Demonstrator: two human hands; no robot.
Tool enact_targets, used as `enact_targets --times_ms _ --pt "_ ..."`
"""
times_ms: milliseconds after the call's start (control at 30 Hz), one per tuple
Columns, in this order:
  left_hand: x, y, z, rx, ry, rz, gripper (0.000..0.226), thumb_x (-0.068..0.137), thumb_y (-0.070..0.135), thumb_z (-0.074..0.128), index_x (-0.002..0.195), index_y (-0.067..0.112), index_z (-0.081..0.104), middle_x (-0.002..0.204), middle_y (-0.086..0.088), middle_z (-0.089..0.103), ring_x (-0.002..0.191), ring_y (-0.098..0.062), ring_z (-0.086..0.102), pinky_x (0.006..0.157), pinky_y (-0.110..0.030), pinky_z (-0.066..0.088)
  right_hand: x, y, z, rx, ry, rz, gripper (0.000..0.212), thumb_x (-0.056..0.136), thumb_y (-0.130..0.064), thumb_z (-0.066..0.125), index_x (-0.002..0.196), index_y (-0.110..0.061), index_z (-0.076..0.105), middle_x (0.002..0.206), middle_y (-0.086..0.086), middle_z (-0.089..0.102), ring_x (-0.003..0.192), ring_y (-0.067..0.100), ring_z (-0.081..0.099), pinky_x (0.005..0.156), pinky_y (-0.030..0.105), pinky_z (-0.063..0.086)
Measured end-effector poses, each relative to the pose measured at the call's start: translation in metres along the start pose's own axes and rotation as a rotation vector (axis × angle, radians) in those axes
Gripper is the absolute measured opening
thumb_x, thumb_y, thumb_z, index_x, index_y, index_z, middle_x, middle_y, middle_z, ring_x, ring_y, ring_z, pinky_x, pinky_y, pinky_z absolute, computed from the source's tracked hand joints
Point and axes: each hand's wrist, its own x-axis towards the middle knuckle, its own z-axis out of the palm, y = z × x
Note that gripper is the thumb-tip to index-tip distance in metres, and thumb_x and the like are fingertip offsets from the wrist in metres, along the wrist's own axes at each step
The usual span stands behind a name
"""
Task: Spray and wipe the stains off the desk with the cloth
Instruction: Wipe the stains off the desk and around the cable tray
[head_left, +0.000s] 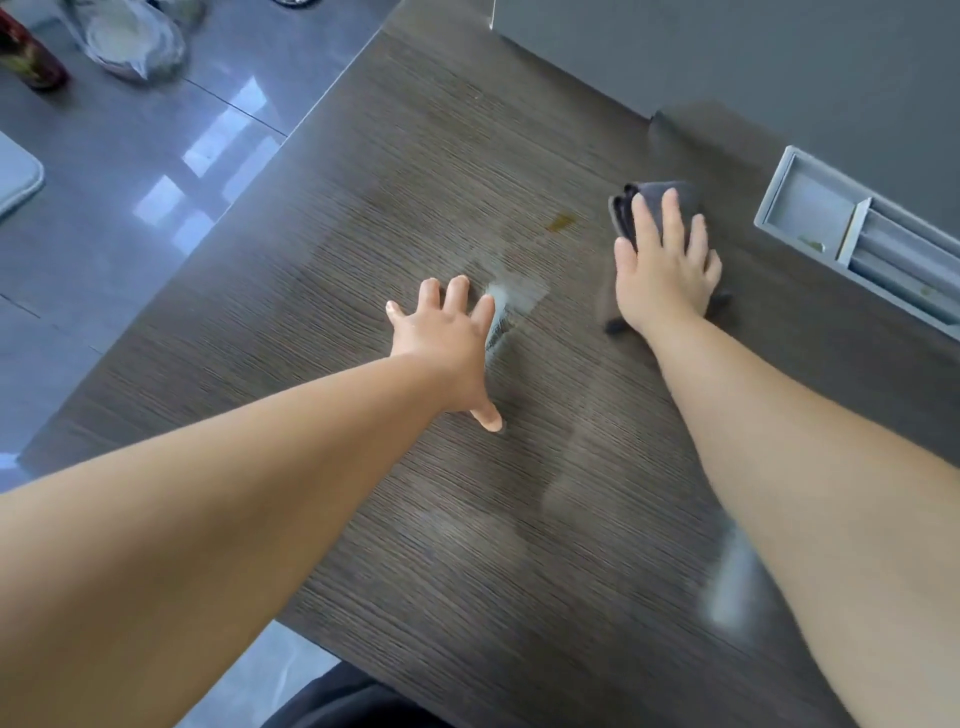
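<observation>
A dark wood-grain desk (415, 156) fills most of the view. My right hand (667, 270) presses flat on a folded dark grey cloth (652, 200), which sticks out past my fingertips. My left hand (447, 338) lies flat on the desk with its fingers spread and holds nothing. A small yellowish-brown stain (561, 222) sits between the two hands, left of the cloth. A wet, shiny smear (514, 296) lies beside my left fingertips. No spray bottle is in view.
A grey recessed cable tray (810, 208) is set into the desk at the right. A grey partition (727, 52) rises behind the desk. On the glossy floor at upper left stand a dark red bottle (26, 47) and a clear plastic bag (135, 39). The desk's left edge runs diagonally.
</observation>
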Motion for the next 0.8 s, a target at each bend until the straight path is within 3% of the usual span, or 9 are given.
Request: enact_targets --times_ms 67,100,233,300,367,500,567,733,800 --pt "0.000 0.001 0.000 -0.001 -0.006 -0.002 0.131 0.046 0.066 0.080 0.148 0.023 0.011 0.152 -0.006 0.007 0.139 -0.033 0.007 0.109 -0.063 0.021 0.000 -0.036 0.005 0.044 0.012 0.114 0.052 0.102 -0.047 0.018 0.152 -0.037 0.007 0.161 -0.006 -0.005 0.146 0.029 -0.002 0.116 0.052 0.006" --pt "0.000 0.001 0.000 -0.005 -0.007 -0.003 0.130 0.046 0.066 0.080 0.148 0.023 0.011 0.152 -0.006 0.007 0.139 -0.033 0.007 0.109 -0.063 0.020 -0.006 -0.049 0.009 0.033 0.015 0.049 0.053 0.101 -0.047 0.019 0.152 -0.036 0.008 0.161 -0.004 -0.004 0.146 0.031 -0.002 0.115 0.053 0.006" --pt "0.000 0.001 0.000 -0.004 -0.006 -0.002 0.130 0.047 0.066 0.079 0.149 0.023 0.010 0.153 -0.007 0.005 0.140 -0.033 0.005 0.109 -0.063 0.020 -0.047 -0.036 0.021 -0.046 0.016 -0.635 0.053 0.098 -0.047 0.025 0.149 -0.032 0.028 0.159 0.002 0.018 0.144 0.036 0.017 0.111 0.054 0.018" --pt "0.000 0.000 0.001 -0.010 -0.008 -0.002 0.131 0.048 0.065 0.079 0.149 0.024 0.008 0.154 -0.007 0.004 0.141 -0.034 0.003 0.110 -0.064 0.018 -0.044 -0.004 0.019 -0.078 0.000 -0.838 0.051 0.097 -0.044 0.028 0.144 -0.030 0.038 0.156 0.002 0.028 0.141 0.035 0.026 0.109 0.052 0.023" --pt "0.000 -0.001 0.000 -0.014 -0.010 0.001 0.131 0.048 0.065 0.080 0.149 0.024 0.007 0.154 -0.007 0.003 0.141 -0.034 0.003 0.110 -0.064 0.018 -0.021 0.017 0.013 -0.102 0.015 -0.756 0.050 0.097 -0.044 0.029 0.144 -0.032 0.038 0.156 0.000 0.028 0.141 0.033 0.026 0.109 0.052 0.023" --pt "0.001 0.000 0.001 -0.002 -0.015 -0.003 0.132 0.048 0.065 0.079 0.149 0.024 0.006 0.154 -0.006 0.003 0.141 -0.034 0.002 0.110 -0.064 0.018 0.019 -0.022 0.003 0.020 0.045 -0.090 0.049 0.102 -0.044 0.021 0.150 -0.038 0.015 0.161 -0.007 0.002 0.147 0.027 0.003 0.115 0.050 0.008" --pt "0.001 -0.001 0.000 -0.010 -0.016 -0.008 0.131 0.049 0.065 0.079 0.149 0.024 0.006 0.154 -0.006 0.003 0.141 -0.034 0.002 0.110 -0.064 0.018 0.012 -0.058 0.003 0.053 0.037 -0.002 0.051 0.101 -0.044 0.020 0.151 -0.037 0.012 0.161 -0.005 -0.001 0.146 0.030 0.000 0.115 0.052 0.006" --pt "0.001 0.001 0.001 0.013 -0.017 -0.014 0.130 0.049 0.066 0.078 0.149 0.025 0.006 0.153 -0.006 0.004 0.141 -0.033 0.002 0.110 -0.063 0.019 -0.013 -0.026 0.011 -0.082 -0.017 -0.790 0.054 0.096 -0.048 0.026 0.146 -0.032 0.034 0.157 0.001 0.024 0.143 0.035 0.022 0.110 0.052 0.019" --pt "0.001 0.000 0.001 0.016 -0.019 -0.015 0.130 0.048 0.067 0.078 0.149 0.025 0.007 0.153 -0.006 0.004 0.141 -0.033 0.003 0.110 -0.063 0.019 0.013 -0.001 0.003 -0.102 -0.020 -0.792 0.052 0.096 -0.047 0.028 0.146 -0.033 0.035 0.157 -0.001 0.024 0.143 0.033 0.022 0.110 0.049 0.019"
